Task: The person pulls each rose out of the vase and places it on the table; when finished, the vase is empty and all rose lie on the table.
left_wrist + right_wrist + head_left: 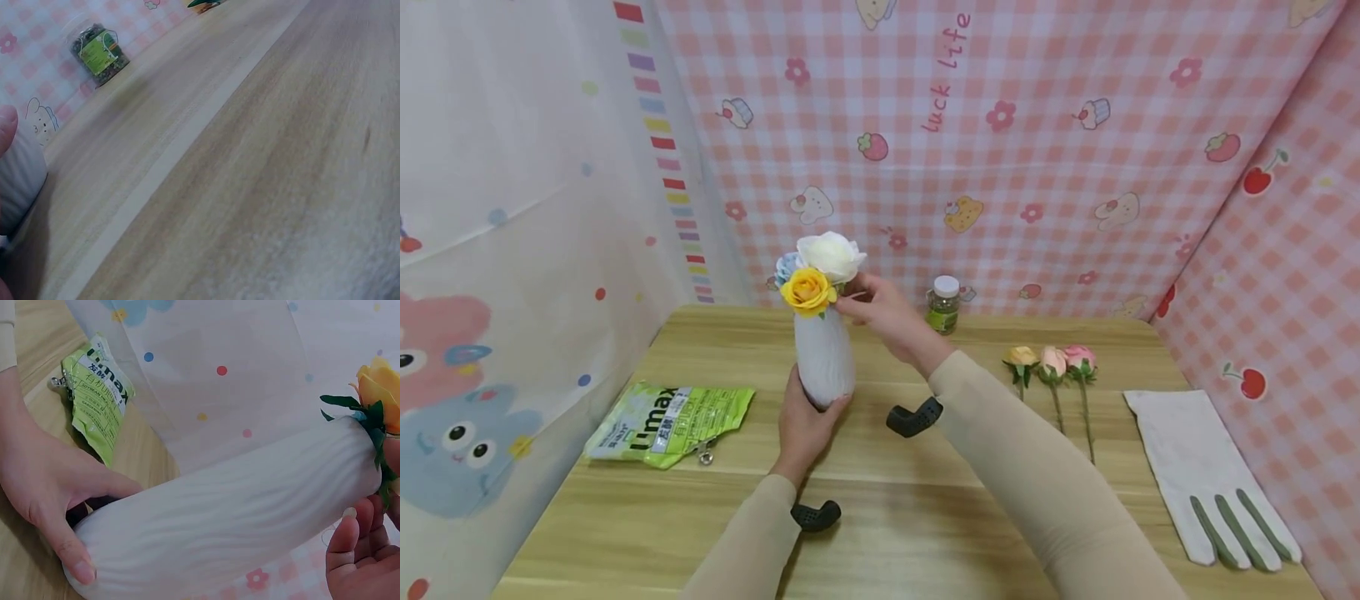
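Note:
A white ribbed vase [824, 358] stands tilted on the table, its base gripped by my left hand [808, 425]. A yellow rose [808, 290], a large white rose [832, 255] and a pale blue flower [787, 268] crowd its mouth. My right hand [891, 317] is at the right of these blooms, thumb and fingers curled in just below the white rose. In the right wrist view, its fingers [369, 550] bend beside the vase rim and green leaves. They appear to pinch a flower there, but which one is hidden.
On the left lies a green packet [673, 423] with a metal clip [703, 454]. A lidded jar [943, 307] stands at the back. Three loose roses [1052, 363] lie to the right, then a white glove [1202, 467]. Patterned cloth [1000, 167] borders the table [895, 517].

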`<control>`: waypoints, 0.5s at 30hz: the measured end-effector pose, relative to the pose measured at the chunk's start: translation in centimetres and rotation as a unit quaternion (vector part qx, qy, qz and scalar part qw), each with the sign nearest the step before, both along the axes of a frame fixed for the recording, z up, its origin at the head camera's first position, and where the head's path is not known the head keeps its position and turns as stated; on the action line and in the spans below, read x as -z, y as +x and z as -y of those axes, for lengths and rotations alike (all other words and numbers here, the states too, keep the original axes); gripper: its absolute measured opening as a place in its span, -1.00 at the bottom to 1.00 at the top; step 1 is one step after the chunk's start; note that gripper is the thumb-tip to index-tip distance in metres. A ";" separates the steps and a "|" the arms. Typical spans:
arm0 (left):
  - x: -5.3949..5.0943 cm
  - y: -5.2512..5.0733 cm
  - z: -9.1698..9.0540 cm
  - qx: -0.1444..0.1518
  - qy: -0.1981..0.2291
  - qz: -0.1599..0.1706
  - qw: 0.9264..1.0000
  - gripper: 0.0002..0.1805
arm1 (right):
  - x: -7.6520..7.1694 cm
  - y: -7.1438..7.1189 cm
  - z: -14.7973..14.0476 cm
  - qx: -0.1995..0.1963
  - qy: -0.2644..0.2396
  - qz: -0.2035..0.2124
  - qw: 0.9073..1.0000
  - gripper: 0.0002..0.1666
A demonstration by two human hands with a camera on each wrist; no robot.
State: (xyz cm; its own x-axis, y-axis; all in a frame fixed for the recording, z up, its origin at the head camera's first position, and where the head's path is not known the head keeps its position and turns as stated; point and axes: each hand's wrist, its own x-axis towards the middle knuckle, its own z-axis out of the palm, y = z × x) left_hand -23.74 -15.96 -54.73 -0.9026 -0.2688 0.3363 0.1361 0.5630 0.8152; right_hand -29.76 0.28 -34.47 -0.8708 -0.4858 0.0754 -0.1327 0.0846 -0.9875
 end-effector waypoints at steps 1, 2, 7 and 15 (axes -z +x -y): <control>0.0 0.0 0.0 0.000 0.000 -0.002 1.000 0.06 | 0.0 -0.1 0.1 -0.005 -0.007 0.006 1.000 -0.65; 0.0 0.0 0.0 0.000 -0.001 -0.003 1.000 0.06 | 0.0 -0.1 0.2 -0.008 -0.011 0.010 1.000 -0.65; -0.1 0.0 -0.1 -0.001 -0.001 -0.001 1.000 0.05 | -0.1 -0.2 0.8 -0.020 -0.041 0.038 0.998 -0.66; -0.3 0.2 -0.1 0.001 0.002 0.006 1.000 0.04 | -0.5 0.1 1.7 -0.022 -0.044 0.076 0.996 -0.62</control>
